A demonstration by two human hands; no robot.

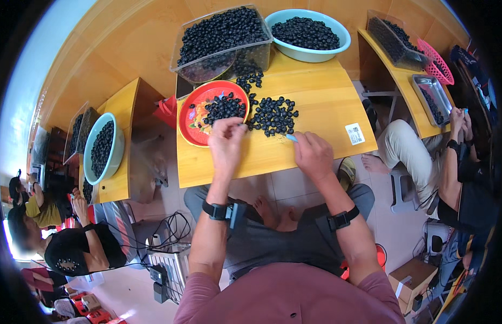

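Observation:
Small black round bead-like pieces [273, 114] lie loose on the yellow wooden table [326, 97] in front of me. My left hand [226, 143] is at the near right rim of a red plate [186, 132] with a floral pattern, which holds more of these pieces. Its fingers are pinched together and slightly blurred; what they hold, if anything, I cannot make out. Right of the loose pieces, my right hand [314, 155] grips a small light-blue tool [292, 137]. The tool's thin tip points left toward the near edge of the pile.
Behind the plate stand a clear plastic bin [263, 54] and a light-blue basin [310, 55], both full of black pieces. A white label [355, 134] sits at the table's right. People work at side tables, with another blue basin [120, 148] left and a metal tray [426, 81] right.

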